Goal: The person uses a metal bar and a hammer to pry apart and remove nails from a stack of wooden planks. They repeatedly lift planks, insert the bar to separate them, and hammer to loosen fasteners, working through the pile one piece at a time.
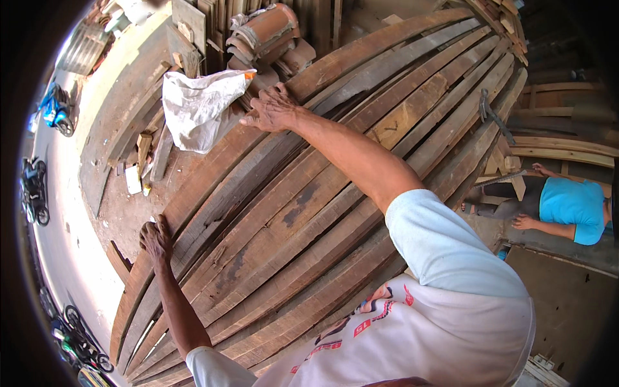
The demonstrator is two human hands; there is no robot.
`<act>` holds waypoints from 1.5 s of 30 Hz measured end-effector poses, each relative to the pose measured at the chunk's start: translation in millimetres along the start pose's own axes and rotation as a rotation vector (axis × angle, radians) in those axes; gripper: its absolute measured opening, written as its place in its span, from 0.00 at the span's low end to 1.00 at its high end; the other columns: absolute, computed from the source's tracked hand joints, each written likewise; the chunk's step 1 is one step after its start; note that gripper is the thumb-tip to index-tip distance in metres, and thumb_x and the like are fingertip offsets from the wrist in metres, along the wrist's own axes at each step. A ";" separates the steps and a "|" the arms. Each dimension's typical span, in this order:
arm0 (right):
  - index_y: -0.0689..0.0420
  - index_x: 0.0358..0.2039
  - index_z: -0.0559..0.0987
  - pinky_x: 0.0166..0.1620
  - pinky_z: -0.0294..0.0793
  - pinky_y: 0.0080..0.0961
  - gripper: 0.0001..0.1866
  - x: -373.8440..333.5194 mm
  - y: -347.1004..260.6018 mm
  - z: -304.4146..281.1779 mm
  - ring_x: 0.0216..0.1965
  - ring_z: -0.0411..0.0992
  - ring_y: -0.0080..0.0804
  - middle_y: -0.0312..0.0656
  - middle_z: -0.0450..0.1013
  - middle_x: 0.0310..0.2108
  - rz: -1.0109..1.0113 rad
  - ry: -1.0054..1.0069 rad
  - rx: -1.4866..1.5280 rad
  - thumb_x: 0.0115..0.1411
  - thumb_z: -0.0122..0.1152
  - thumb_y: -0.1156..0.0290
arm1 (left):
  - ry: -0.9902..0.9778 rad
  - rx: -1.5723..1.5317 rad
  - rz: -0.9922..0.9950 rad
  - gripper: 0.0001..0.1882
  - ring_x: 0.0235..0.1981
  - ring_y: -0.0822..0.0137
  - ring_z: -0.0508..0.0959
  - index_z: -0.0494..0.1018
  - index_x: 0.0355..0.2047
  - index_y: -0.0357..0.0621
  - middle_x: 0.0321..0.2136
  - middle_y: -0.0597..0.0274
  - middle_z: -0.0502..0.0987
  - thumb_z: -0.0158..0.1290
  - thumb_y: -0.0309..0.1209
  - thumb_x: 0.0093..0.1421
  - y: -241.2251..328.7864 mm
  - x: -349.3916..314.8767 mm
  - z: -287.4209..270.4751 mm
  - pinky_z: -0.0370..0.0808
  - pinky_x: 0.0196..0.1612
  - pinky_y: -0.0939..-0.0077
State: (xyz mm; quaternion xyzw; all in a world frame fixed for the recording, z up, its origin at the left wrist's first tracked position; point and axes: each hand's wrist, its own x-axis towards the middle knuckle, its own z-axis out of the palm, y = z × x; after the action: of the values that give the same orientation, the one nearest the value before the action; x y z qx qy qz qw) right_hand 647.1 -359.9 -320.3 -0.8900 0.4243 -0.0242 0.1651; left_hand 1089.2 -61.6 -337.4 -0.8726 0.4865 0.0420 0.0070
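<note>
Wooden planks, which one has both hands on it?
The outermost brown plank, nearest the white sack: the left hand and right hand are at its outer edge. Neither hand is on the other planks.

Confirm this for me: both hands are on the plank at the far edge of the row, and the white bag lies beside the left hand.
Not quite: the white bag lies beside the right hand, not the left hand, as the head view shows. Both hands are indeed on the plank at the far edge of the row.
</note>
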 end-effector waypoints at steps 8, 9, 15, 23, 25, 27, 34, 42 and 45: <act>0.65 0.59 0.72 0.66 0.64 0.48 0.35 -160.8 -69.1 -36.0 0.61 0.69 0.52 0.57 0.70 0.58 -0.178 0.347 0.252 0.65 0.64 0.47 | 0.077 -0.173 0.001 0.45 0.77 0.44 0.45 0.52 0.75 0.56 0.75 0.45 0.49 0.43 0.67 0.67 30.5 -54.8 -7.1 0.43 0.73 0.36; 0.64 0.59 0.73 0.64 0.64 0.50 0.33 -205.4 -79.7 -49.5 0.58 0.71 0.50 0.54 0.73 0.55 -0.258 0.396 0.290 0.65 0.64 0.49 | 0.089 -0.211 0.041 0.45 0.77 0.44 0.46 0.53 0.75 0.56 0.75 0.45 0.49 0.44 0.67 0.67 51.1 -83.2 -21.5 0.43 0.73 0.36; 0.62 0.49 0.77 0.49 0.79 0.40 0.19 -433.6 -44.8 -61.9 0.46 0.79 0.46 0.50 0.78 0.43 0.141 0.608 0.260 0.64 0.68 0.64 | 0.064 -0.839 0.362 0.28 0.63 0.48 0.73 0.74 0.59 0.38 0.59 0.44 0.75 0.57 0.48 0.69 175.6 -294.5 -116.4 0.68 0.64 0.52; 0.63 0.54 0.76 0.50 0.78 0.40 0.26 -533.8 116.2 -91.0 0.48 0.79 0.45 0.52 0.78 0.46 0.710 0.493 0.337 0.67 0.64 0.53 | -0.089 -0.750 0.485 0.32 0.67 0.43 0.67 0.69 0.63 0.43 0.64 0.45 0.69 0.66 0.31 0.59 277.9 -441.7 -74.3 0.64 0.68 0.50; 0.61 0.58 0.74 0.54 0.77 0.42 0.28 -537.7 168.4 -105.3 0.52 0.77 0.48 0.54 0.77 0.50 0.760 0.525 0.288 0.67 0.63 0.53 | -0.024 -0.661 0.432 0.35 0.69 0.44 0.64 0.67 0.65 0.46 0.66 0.46 0.66 0.67 0.32 0.58 288.7 -455.8 -71.2 0.62 0.69 0.50; 0.60 0.62 0.71 0.58 0.74 0.45 0.29 -541.3 226.4 -122.1 0.58 0.72 0.53 0.57 0.73 0.56 0.759 0.600 0.129 0.67 0.62 0.55 | 0.043 -0.551 0.385 0.38 0.70 0.44 0.61 0.66 0.66 0.48 0.68 0.46 0.64 0.68 0.33 0.57 302.8 -462.4 -69.2 0.61 0.70 0.49; 0.49 0.67 0.68 0.62 0.67 0.52 0.28 -548.5 423.6 -133.1 0.64 0.64 0.55 0.53 0.65 0.64 0.680 0.551 -0.296 0.70 0.58 0.58 | 0.308 -0.459 0.182 0.38 0.71 0.43 0.58 0.65 0.66 0.48 0.70 0.48 0.60 0.67 0.31 0.56 335.1 -473.9 -24.7 0.57 0.72 0.50; 0.65 0.54 0.77 0.52 0.72 0.48 0.22 -540.8 535.3 -130.2 0.50 0.73 0.58 0.59 0.75 0.47 0.256 0.548 -0.263 0.72 0.57 0.59 | 0.376 -0.443 0.114 0.38 0.72 0.46 0.59 0.66 0.64 0.51 0.69 0.51 0.63 0.68 0.31 0.54 331.9 -481.2 -12.8 0.60 0.72 0.53; 0.69 0.50 0.78 0.48 0.71 0.49 0.22 -540.3 531.6 -136.1 0.46 0.73 0.59 0.60 0.75 0.44 0.183 0.548 -0.180 0.71 0.58 0.59 | 0.380 -0.433 0.099 0.37 0.72 0.48 0.59 0.66 0.63 0.51 0.69 0.52 0.63 0.68 0.31 0.53 334.5 -484.1 -12.4 0.58 0.73 0.54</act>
State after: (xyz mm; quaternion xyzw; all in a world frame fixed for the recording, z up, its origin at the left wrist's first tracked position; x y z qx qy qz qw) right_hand -120.2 -296.0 -306.4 -0.8195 0.5319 -0.2108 -0.0338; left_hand 552.6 172.4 -276.6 -0.8214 0.5007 -0.0192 -0.2725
